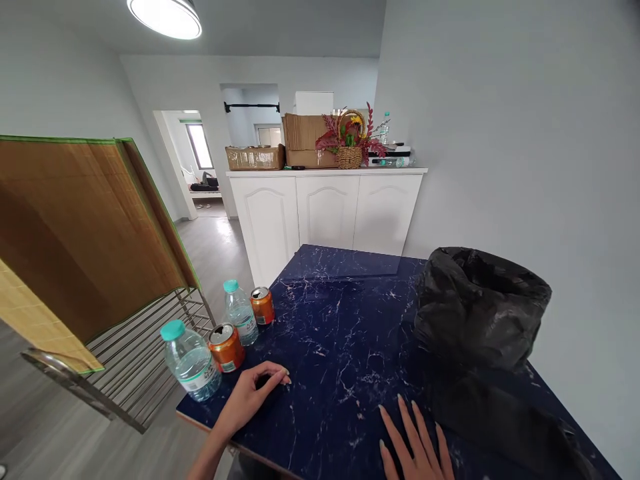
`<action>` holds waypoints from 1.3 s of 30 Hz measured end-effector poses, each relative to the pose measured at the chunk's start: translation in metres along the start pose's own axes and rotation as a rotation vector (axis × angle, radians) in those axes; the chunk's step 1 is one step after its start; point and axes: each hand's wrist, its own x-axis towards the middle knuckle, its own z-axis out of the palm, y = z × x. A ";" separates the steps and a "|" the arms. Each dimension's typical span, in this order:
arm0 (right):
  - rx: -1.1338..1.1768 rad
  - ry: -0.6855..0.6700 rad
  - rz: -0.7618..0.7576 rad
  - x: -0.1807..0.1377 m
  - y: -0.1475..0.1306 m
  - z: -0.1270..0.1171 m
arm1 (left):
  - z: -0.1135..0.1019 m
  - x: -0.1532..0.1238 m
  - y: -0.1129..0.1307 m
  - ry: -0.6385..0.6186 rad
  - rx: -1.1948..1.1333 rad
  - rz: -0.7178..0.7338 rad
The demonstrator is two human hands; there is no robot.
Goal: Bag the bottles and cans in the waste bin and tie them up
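My left hand [253,395] rests on the dark blue marble table [345,320] with its fingers curled loosely and nothing in them, just right of an orange can [227,347]. My right hand [419,448] lies flat on the table with fingers stretched out, close to the black plastic bag [480,313]. Two clear water bottles with teal caps, one near [191,361] and one farther [240,312], and a second orange can [263,305] stand along the table's left edge.
A folded bamboo mat [85,227] lies on a metal rack [145,353] to the left. A white cabinet [325,207] behind the table carries cardboard boxes [305,140] and a flower basket [350,141]. A wall runs along the right.
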 end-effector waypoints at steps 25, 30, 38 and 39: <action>0.120 -0.184 0.187 0.007 -0.024 -0.052 | 0.004 -0.014 -0.016 -0.068 0.020 0.187; 0.115 -0.126 0.155 0.003 -0.021 -0.048 | 0.004 -0.020 -0.019 -0.079 0.020 0.206; 0.096 -0.099 0.126 0.000 -0.018 -0.046 | 0.003 -0.024 -0.019 -0.111 0.020 0.228; 0.099 -0.093 0.123 -0.001 -0.017 -0.045 | 0.003 -0.024 -0.018 -0.112 0.021 0.230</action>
